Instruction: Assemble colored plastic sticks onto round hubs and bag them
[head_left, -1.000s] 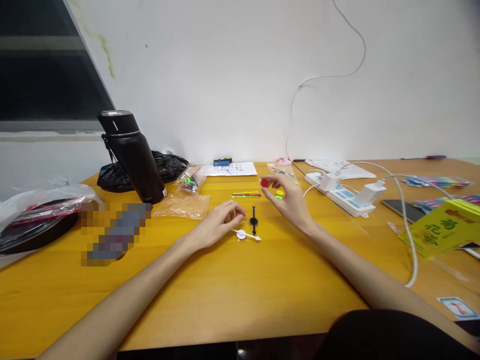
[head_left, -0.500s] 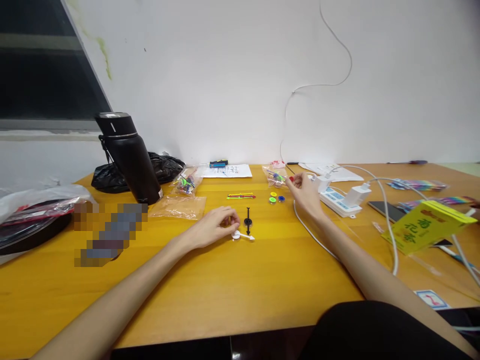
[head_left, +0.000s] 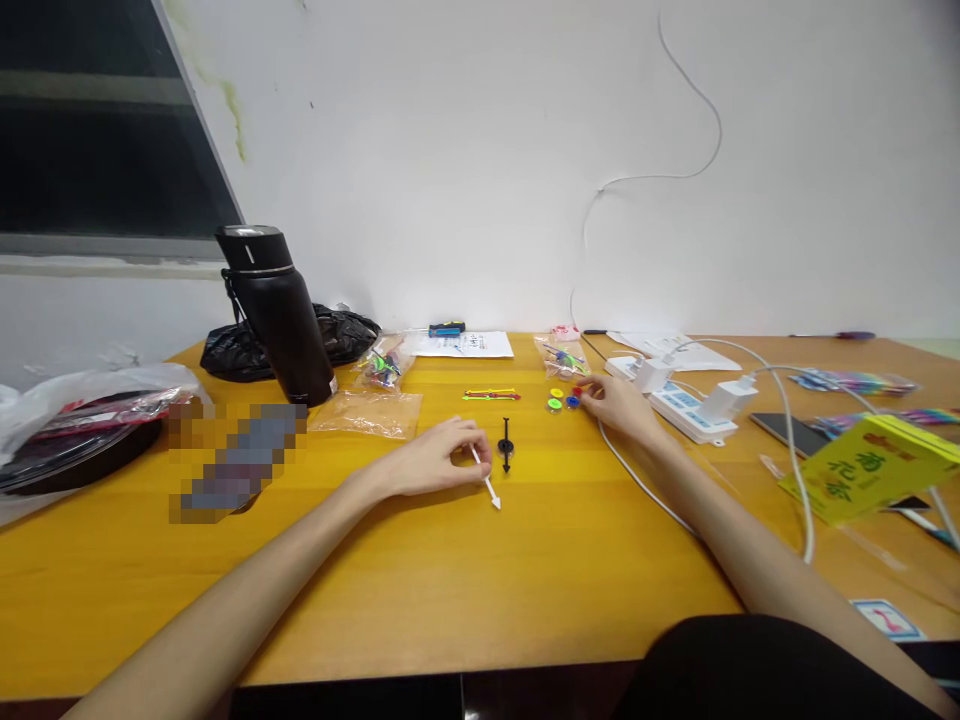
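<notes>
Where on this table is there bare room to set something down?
A wide bare patch of table lies between the forearms, from the white arrow in the left hand to the near edge. Another sits between the black arrow and the cable by the right forearm. Crowded: the right side, around the power strip and yellow box.

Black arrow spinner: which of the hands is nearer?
Left. The left hand is just left of the black arrow spinner; the right hand is farther, to its right, by the red disc.
</notes>
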